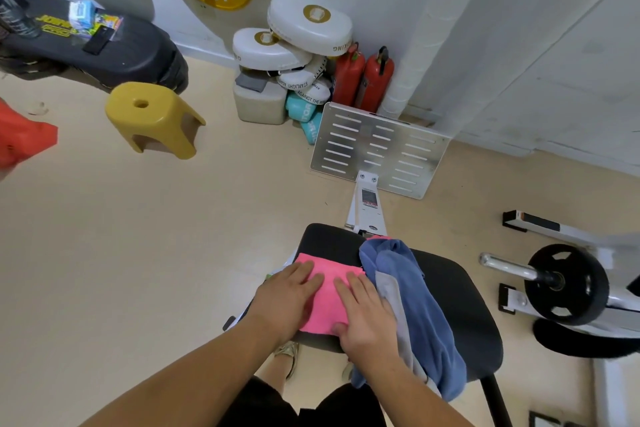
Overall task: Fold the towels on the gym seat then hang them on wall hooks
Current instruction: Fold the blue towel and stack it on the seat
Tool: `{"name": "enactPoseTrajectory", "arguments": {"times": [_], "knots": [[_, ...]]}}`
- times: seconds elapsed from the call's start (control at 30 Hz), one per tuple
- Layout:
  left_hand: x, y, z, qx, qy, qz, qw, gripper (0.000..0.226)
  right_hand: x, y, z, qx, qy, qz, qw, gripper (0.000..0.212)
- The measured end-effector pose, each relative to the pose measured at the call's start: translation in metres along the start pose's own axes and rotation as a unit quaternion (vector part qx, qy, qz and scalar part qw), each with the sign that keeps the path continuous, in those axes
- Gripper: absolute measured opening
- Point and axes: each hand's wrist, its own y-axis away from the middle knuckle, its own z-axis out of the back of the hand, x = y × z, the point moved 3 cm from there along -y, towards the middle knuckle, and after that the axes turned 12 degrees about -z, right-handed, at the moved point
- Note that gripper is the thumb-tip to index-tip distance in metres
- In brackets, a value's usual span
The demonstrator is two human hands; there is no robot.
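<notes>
Towels lie on the black padded gym seat [467,305] at the lower middle of the head view, where a pink towel [325,308] is spread flat on the seat's left part as a neat rectangle. It is pressed down by both palms: the left hand [287,298] is laid flat on its left side with fingers straight and close together, and the right hand [367,315] is laid flat on its right side, fingers straight, thumb at the near edge. Nothing is pinched by either hand. Just beside the right hand, a crumpled blue towel [419,288] is heaped across the middle of the seat and hangs over its near edge, with a grey towel [389,286] bunched against it. Beyond the seat, a slotted metal footplate [377,149] is seen tilted up on a white frame. Two red fire extinguishers [363,80] are stood against the wall beside stacked white boxing pads [304,31]. A yellow plastic stool [152,114] is placed on the beige floor [173,253] to the left, and a black weight plate [564,284] is mounted on a bar at the right.
</notes>
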Motion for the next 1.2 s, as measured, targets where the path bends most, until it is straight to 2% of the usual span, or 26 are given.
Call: {"name": "enactPoseTrajectory", "arguments": {"times": [0.07,0.17,0.27,0.33,0.4,0.43,0.5,0.6,0.67,0.77,0.83,0.97,1.07,1.2], "knots": [[-0.004,-0.005,0.0,0.018,-0.017,0.01,1.0,0.068,0.0,0.002,0.005,0.003,0.006,0.004,1.0,0.085],[-0.014,-0.008,0.003,0.056,-0.044,0.017,0.997,0.075,-0.004,0.017,0.016,-0.001,-0.047,0.009,0.999,0.084],[-0.033,-0.01,0.015,0.027,-0.04,-0.013,0.999,0.065,-0.028,0.037,0.031,-0.09,-0.15,-0.053,0.983,0.062],[-0.053,-0.014,0.024,-0.043,-0.024,-0.05,0.998,0.056,-0.057,0.047,0.036,-0.145,-0.148,-0.127,0.97,0.051],[-0.08,-0.017,0.03,-0.112,0.028,-0.084,0.99,0.035,-0.09,0.052,0.032,-0.135,-0.132,-0.198,0.962,0.048],[-0.092,-0.018,0.031,-0.122,0.069,-0.087,0.986,0.031,-0.104,0.054,0.026,-0.11,-0.141,-0.228,0.957,0.048],[-0.11,-0.021,0.022,-0.098,0.136,-0.092,0.981,0.032,-0.124,0.057,0.013,-0.066,-0.191,-0.253,0.946,0.04],[-0.13,-0.024,0.008,-0.055,0.184,-0.103,0.976,0.027,-0.132,0.062,0.008,-0.084,-0.257,-0.233,0.934,0.016],[-0.141,-0.024,0.002,-0.037,0.198,-0.105,0.974,0.03,-0.133,0.066,0.015,-0.098,-0.317,-0.227,0.916,0.011],[-0.153,-0.026,-0.003,-0.02,0.231,-0.078,0.97,0.034,-0.136,0.079,0.02,-0.134,-0.405,-0.23,0.875,0.017],[-0.159,-0.033,-0.006,-0.014,0.259,-0.044,0.965,0.022,-0.139,0.088,0.024,-0.15,-0.45,-0.234,0.849,0.017],[-0.161,-0.051,-0.018,0.006,0.277,0.031,0.96,0.021,-0.142,0.103,0.045,-0.137,-0.55,-0.246,0.787,0.024],[-0.157,-0.06,-0.02,-0.004,0.272,0.058,0.961,0.015,-0.146,0.111,0.061,-0.149,-0.604,-0.269,0.735,0.019],[-0.148,-0.061,-0.018,-0.039,0.271,0.094,0.957,0.027,-0.151,0.122,0.081,-0.178,-0.608,-0.282,0.72,0.018]]}}
